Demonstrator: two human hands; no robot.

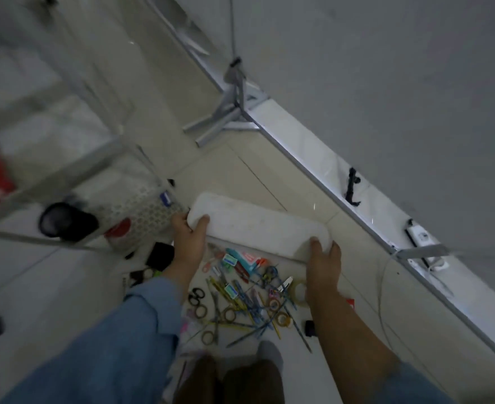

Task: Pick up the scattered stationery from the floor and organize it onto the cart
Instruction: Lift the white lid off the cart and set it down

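I hold a long white tray (255, 225) tilted above the floor, its pale underside facing me. My left hand (189, 237) grips its left end, thumb curled over the rim. My right hand (323, 262) grips the right end the same way. Below the tray a heap of stationery (240, 298) lies on the tiled floor: pens, pencils, scissors, tape rolls, small staple boxes and a glue tube. The metal cart (65, 167) stands to the left, blurred, with a perforated shelf (141, 205).
A black round container (62, 220) and a red-lidded jar (119, 228) sit on the cart's lower shelf. A black box (159, 256) lies by the cart's foot. A tripod base (226, 118), a wall skirting with cables and a power strip (421, 237) run along the right.
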